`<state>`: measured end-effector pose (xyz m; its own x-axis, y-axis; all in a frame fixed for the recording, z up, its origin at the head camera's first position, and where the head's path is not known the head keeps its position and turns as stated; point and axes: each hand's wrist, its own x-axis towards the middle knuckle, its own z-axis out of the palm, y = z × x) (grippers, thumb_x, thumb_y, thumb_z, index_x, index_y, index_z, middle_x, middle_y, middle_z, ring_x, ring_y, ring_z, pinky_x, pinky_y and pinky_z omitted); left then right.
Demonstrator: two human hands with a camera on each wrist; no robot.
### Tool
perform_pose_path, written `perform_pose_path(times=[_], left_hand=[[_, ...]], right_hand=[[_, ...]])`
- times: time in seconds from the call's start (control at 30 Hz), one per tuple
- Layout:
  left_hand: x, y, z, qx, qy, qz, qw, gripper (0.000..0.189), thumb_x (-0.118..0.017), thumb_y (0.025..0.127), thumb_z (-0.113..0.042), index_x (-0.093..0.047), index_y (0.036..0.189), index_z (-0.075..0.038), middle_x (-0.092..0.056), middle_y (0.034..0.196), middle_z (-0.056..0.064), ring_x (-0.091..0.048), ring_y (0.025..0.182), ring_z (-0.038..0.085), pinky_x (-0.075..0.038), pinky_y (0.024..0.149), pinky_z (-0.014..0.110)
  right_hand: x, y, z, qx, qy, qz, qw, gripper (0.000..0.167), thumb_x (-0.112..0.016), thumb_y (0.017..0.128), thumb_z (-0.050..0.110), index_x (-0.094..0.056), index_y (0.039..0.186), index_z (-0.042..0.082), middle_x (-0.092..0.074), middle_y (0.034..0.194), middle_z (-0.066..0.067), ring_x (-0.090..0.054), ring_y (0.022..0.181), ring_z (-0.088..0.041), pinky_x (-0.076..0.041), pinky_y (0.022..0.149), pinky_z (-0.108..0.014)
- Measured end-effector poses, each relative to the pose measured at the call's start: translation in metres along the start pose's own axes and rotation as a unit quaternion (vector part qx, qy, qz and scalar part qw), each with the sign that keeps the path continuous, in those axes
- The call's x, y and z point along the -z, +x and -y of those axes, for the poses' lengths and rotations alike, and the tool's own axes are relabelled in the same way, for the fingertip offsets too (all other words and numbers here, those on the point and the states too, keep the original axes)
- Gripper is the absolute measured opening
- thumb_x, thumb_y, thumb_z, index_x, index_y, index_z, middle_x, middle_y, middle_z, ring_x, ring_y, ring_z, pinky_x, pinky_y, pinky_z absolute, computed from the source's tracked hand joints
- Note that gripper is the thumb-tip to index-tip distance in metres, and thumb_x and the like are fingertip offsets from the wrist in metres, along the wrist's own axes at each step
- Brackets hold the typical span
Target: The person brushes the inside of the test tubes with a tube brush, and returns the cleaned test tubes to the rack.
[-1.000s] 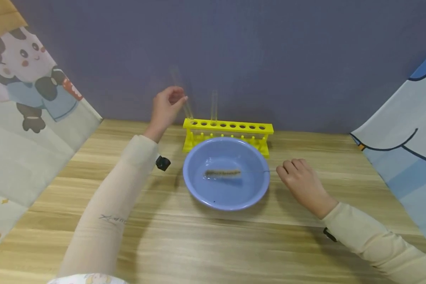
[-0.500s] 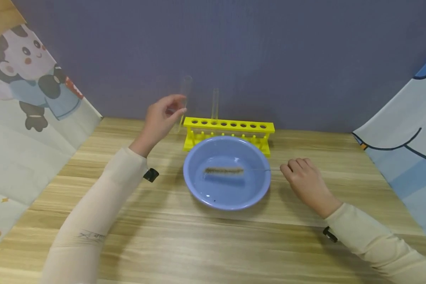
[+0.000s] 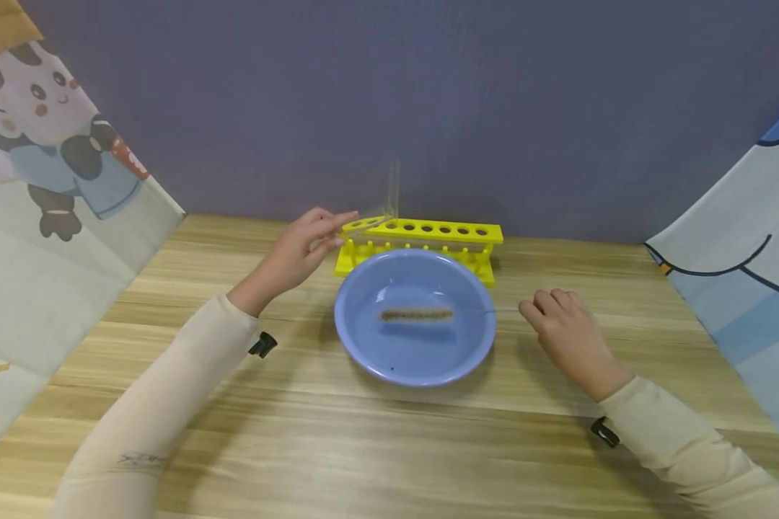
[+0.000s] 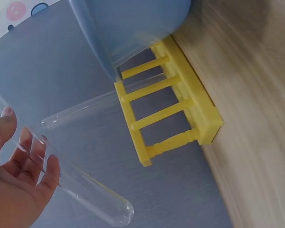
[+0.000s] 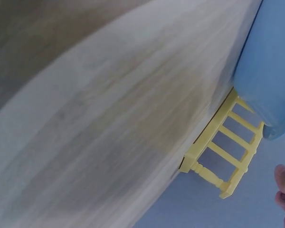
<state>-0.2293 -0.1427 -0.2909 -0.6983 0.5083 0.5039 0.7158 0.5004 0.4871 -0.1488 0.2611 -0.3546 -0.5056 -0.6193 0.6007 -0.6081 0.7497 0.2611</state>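
Note:
My left hand point(image 3: 293, 252) holds a clear glass test tube point(image 4: 97, 195) between thumb and fingers, left of the yellow test tube rack point(image 3: 444, 230). The tube lies tilted, its rounded end pointing away from the palm in the left wrist view. A second test tube point(image 3: 394, 187) stands upright in the rack. On the right, my right hand point(image 3: 573, 339) grips the thin wire handle of a test tube brush point(image 3: 417, 315). The brush's brown bristles are over or in the blue basin point(image 3: 352, 347); how deep they sit, I cannot tell.
The basin stands in front of the rack and hides part of its base. Both stand on a wood-grain table point(image 3: 389, 447). A dark blue-grey panel point(image 3: 493, 108) rises behind, with printed cloths point(image 3: 71, 173) at the sides.
My left hand has come down and toward me, tipping its test tube from upright to nearly level. The right hand and brush have shifted slightly to the right.

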Motion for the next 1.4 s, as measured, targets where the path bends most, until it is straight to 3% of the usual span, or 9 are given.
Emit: perform_pose_path(times=[0.13,0.37,0.63,0.83,1.03,1.4], left_hand=[[-0.003,-0.006,0.001,-0.005,0.0,0.018,0.9998,0.043,-0.061,0.09,-0.006,-0.054,0.133,-0.008,-0.057,0.1,0.011,-0.048,0.079,0.017,-0.042,0.067,0.031],[-0.008,-0.012,0.0,-0.013,0.001,0.05,0.9987,0.042,-0.063,0.089,-0.003,-0.058,0.13,-0.012,-0.062,0.099,0.009,-0.054,0.081,0.016,-0.046,0.069,0.031],[-0.011,-0.018,-0.002,0.03,-0.003,0.085,0.9959,0.034,-0.066,0.087,-0.006,-0.063,0.12,-0.006,-0.066,0.108,0.011,-0.061,0.087,0.018,-0.051,0.078,0.036],[-0.012,-0.023,-0.003,0.046,-0.007,0.098,0.9941,0.025,-0.064,0.089,-0.007,-0.065,0.113,-0.005,-0.067,0.098,0.006,-0.061,0.085,0.018,-0.051,0.077,0.037],[-0.01,-0.027,-0.002,0.052,-0.006,0.119,0.9915,0.022,-0.061,0.09,-0.007,-0.066,0.112,-0.004,-0.066,0.093,0.004,-0.059,0.084,0.017,-0.05,0.075,0.034],[-0.01,-0.025,-0.001,0.086,-0.011,0.165,0.9825,0.023,-0.055,0.094,-0.009,-0.066,0.113,-0.003,-0.066,0.091,0.006,-0.057,0.08,0.018,-0.048,0.073,0.034]], right_hand=[[-0.001,-0.002,-0.002,0.003,0.003,-0.02,0.9998,0.027,-0.054,0.064,-0.024,-0.053,0.083,-0.004,-0.048,0.071,-0.017,-0.045,0.063,-0.034,-0.038,0.056,-0.043],[-0.002,-0.002,-0.012,0.014,-0.006,-0.09,0.9958,0.019,-0.047,0.075,-0.02,-0.054,0.081,-0.003,-0.05,0.071,-0.016,-0.045,0.06,-0.034,-0.035,0.052,-0.042],[0.009,0.005,-0.028,0.018,0.003,-0.153,0.988,0.02,-0.049,0.075,-0.023,-0.056,0.081,-0.005,-0.054,0.073,-0.02,-0.046,0.062,-0.04,-0.031,0.051,-0.044],[0.019,0.017,-0.035,0.016,-0.018,-0.22,0.9752,0.018,-0.05,0.08,-0.02,-0.056,0.076,-0.004,-0.054,0.069,-0.019,-0.045,0.059,-0.039,-0.028,0.05,-0.045],[0.023,0.026,-0.04,0.019,-0.03,-0.291,0.9561,0.016,-0.057,0.082,-0.014,-0.059,0.072,-0.002,-0.055,0.066,-0.017,-0.044,0.055,-0.039,-0.027,0.05,-0.048],[0.026,0.034,-0.04,0.016,-0.03,-0.341,0.9394,0.019,-0.061,0.085,-0.008,-0.056,0.067,-0.001,-0.052,0.062,-0.018,-0.041,0.053,-0.039,-0.028,0.052,-0.049]])
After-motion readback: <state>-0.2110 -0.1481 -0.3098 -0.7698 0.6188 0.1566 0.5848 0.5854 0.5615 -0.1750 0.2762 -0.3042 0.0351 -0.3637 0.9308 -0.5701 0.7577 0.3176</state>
